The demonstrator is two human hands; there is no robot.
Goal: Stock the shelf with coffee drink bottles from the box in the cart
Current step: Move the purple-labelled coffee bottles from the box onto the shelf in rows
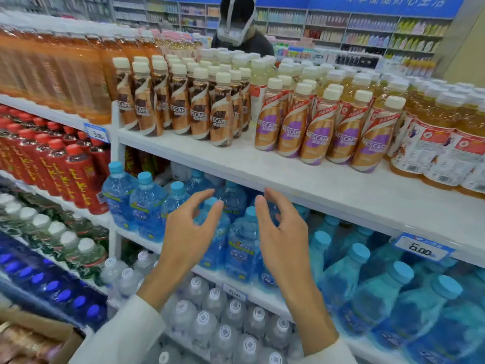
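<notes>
With left hand (189, 232) and right hand (283, 232) empty, fingers (195, 199) loosely wide, I would reach for the box (39, 334) at seven o'clock, then fill the shelf (288, 174) front at twelve.

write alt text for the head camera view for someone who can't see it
A person's empty left hand and right hand hover, fingers loosely curled, below a white shelf board carrying brown-label coffee bottles beside purple-label coffee bottles. Blue water bottles fill the shelf behind the hands, and a cardboard box corner shows at lower left.
</notes>
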